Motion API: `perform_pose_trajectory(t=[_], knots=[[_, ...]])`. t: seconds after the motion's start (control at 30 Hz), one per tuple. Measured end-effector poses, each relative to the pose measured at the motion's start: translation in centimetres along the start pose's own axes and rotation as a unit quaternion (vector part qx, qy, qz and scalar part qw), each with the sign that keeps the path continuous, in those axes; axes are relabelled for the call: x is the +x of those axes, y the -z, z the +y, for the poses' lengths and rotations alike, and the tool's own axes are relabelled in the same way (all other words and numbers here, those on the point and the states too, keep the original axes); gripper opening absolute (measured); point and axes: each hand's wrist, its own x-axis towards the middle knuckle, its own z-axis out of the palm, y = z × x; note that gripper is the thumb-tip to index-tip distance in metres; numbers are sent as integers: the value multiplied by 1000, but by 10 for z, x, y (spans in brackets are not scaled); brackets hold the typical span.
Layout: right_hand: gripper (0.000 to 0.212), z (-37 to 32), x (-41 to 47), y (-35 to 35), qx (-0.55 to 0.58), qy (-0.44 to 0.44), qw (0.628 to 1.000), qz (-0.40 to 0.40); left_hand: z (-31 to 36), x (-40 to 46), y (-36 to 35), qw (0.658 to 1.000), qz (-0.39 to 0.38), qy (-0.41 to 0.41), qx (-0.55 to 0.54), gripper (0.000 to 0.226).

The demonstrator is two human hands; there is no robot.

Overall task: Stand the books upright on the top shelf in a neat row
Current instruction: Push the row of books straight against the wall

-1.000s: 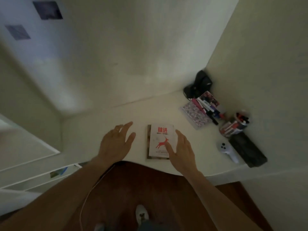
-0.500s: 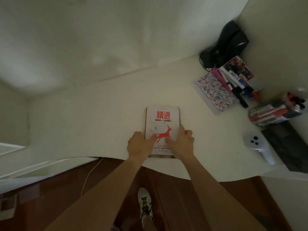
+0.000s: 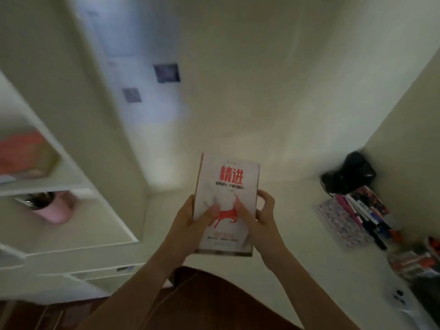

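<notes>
A white book (image 3: 227,186) with red characters and a red deer on its cover is lifted off the white desk (image 3: 297,234), cover facing me. It looks like a small stack, with a second book's edge showing under it. My left hand (image 3: 190,217) grips its left edge, thumb on the cover. My right hand (image 3: 259,213) grips the right edge, thumb on the deer. A white shelf unit (image 3: 71,184) stands at the left; an orange-red item (image 3: 23,153) lies on its upper visible shelf.
A pink cup (image 3: 51,207) lies on its side on a lower shelf. On the desk's right side are a black object (image 3: 350,172), a patterned notebook with pens (image 3: 350,217), a pen case (image 3: 414,258) and a white controller (image 3: 400,298). Brown floor shows below.
Both hands closed on the book on the desk, then lifted it up and toward me. The view has swung left, bringing the shelf unit into sight.
</notes>
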Motion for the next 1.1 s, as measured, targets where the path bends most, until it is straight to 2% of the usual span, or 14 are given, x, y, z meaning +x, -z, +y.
perform_pose_trajectory(t=[0.07,0.13,0.2,0.3,0.4,0.57,0.73,0.83,0.97,1.03,1.1], knots=[[56,-61,-20,-32,26,67,997,-26,54,-25,41,997,27,-68,-22,28],[41,-107,-39,-58,21,127,990,-48,96,-52,75,990,42,-129,-37,30],[37,-150,-53,-86,6,183,980,-72,132,-72,109,978,66,-192,-49,30],[35,-203,-68,-130,31,247,961,-120,173,-92,152,952,122,-279,-18,31],[35,-250,-76,-158,54,283,945,-156,213,-99,176,933,167,-319,14,34],[34,-370,-60,-188,76,390,901,-173,306,-82,202,853,217,-473,45,40],[48,-468,-7,-229,73,409,889,-193,372,-33,213,757,301,-580,32,45],[52,-481,26,-245,28,392,903,-172,374,6,206,717,354,-599,47,42],[50,-472,61,-254,-99,363,917,-133,360,45,187,725,388,-564,76,50],[47,-459,71,-256,-223,361,890,-165,352,63,183,731,422,-525,106,47],[44,-450,77,-259,-356,374,834,-193,351,72,182,728,455,-493,141,50]])
